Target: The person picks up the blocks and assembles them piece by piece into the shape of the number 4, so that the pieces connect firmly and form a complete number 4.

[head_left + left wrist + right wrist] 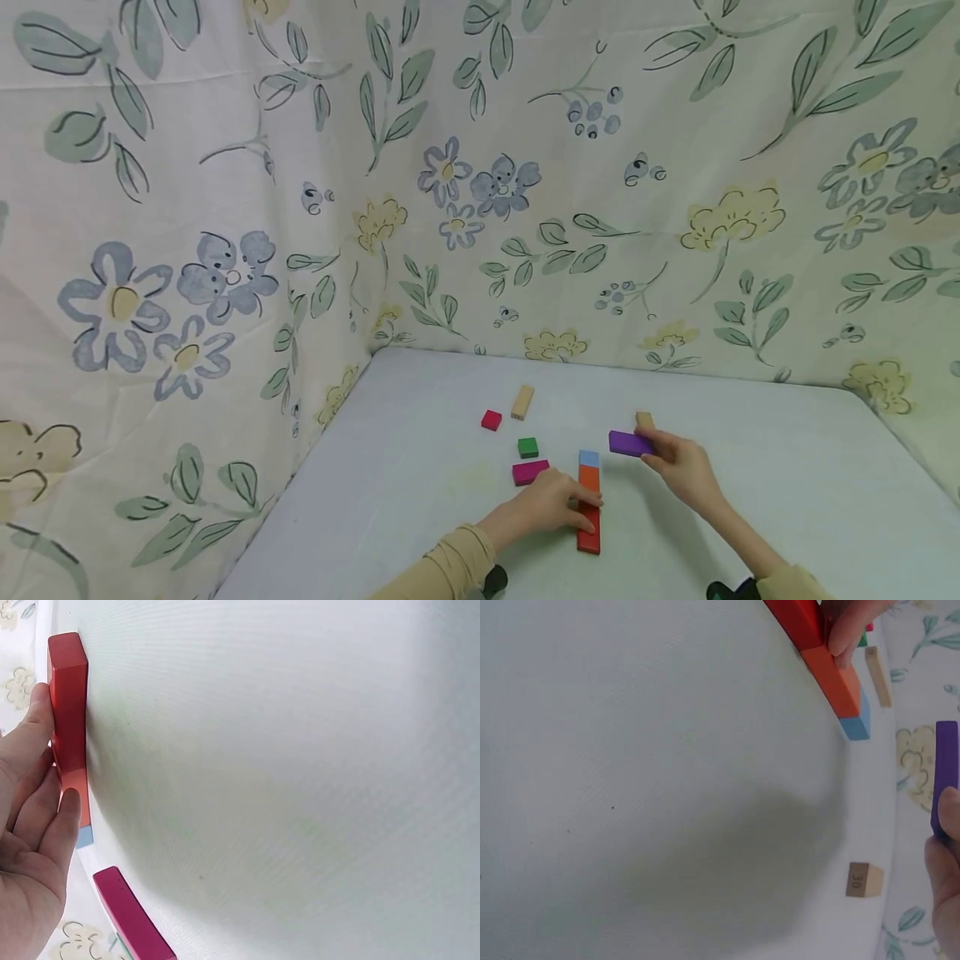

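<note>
Red (588, 542), orange (589, 477) and light blue (588, 457) blocks form a straight row, end to end, on the white table. My left hand (552, 500) rests on this row; the thumb touches the red block, and a fingertip lies against the orange one in the right wrist view. My right hand (686, 473) pinches a purple block (628, 443) by one end, between thumb and fingers, raised above the table to the right of the row. Beside the left hand lies a magenta block (131, 911).
Farther back on the table (420, 442) lie a green block (528, 447), a small red block (491, 420) and a plain wooden block (522, 402). Another wooden block (864, 880), with a mark on its end, sits behind the right hand. Floral cloth (555, 275) hangs behind and at the left.
</note>
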Demonstrator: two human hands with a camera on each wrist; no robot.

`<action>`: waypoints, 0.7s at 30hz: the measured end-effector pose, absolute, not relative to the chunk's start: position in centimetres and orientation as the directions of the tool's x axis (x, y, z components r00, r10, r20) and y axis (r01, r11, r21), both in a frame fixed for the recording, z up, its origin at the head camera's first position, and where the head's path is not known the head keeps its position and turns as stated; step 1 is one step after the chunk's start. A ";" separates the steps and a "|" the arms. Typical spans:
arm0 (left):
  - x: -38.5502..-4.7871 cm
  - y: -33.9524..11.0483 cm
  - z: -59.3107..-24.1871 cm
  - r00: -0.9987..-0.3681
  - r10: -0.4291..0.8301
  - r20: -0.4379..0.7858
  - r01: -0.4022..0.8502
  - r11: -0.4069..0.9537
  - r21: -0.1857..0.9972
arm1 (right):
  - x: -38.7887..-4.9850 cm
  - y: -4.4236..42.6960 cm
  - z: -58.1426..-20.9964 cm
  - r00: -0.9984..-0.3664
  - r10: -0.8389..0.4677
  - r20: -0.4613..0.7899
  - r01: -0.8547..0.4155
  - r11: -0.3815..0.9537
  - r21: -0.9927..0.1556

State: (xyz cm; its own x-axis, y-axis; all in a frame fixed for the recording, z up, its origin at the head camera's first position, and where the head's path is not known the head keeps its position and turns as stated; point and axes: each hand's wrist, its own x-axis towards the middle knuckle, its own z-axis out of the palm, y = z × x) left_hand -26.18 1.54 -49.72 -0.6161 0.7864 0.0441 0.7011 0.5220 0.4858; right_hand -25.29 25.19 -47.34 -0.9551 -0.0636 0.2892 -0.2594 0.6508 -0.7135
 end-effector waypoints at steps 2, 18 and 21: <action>-26.2 1.5 -49.7 -0.613 0.789 0.047 0.705 0.519 0.483 | -25.3 25.1 -47.7 -0.959 -0.064 0.276 -0.250 0.648 -0.719; -26.3 1.6 -49.9 -0.602 0.796 0.062 0.725 0.513 0.459 | -25.5 24.8 -49.6 -0.964 -0.077 0.253 -0.240 0.658 -0.714; -26.3 1.6 -49.9 -0.607 0.792 0.058 0.719 0.517 0.465 | -25.5 24.7 -49.9 -0.970 -0.076 0.232 -0.224 0.657 -0.719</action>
